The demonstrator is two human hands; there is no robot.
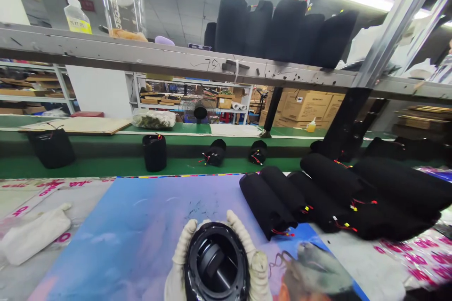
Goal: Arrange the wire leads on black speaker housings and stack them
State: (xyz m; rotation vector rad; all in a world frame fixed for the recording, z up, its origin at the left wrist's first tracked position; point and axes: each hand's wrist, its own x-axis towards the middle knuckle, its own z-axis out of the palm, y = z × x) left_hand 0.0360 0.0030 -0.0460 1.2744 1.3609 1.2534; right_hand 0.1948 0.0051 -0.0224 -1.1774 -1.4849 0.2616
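Black housing [216,263]: grasped at bottom of view, round opening toward camera.
Left hand [179,263]: gloved, clenched around housing's left side.
Right hand [259,268]: gloved, clenched around its right side.
Blue sheet [141,216]: beneath both hands.
Black rolls [268,202]: piled just right, red-yellow wires.
Green bench [106,167]: beyond, more black cylinders.

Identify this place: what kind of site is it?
Probably a factory assembly line, perhaps for speakers: the left hand and right hand, gloved, hold a black round housing, black cylindrical units with red and yellow leads lie in rows, and a green workbench runs past stacked cardboard cartons.
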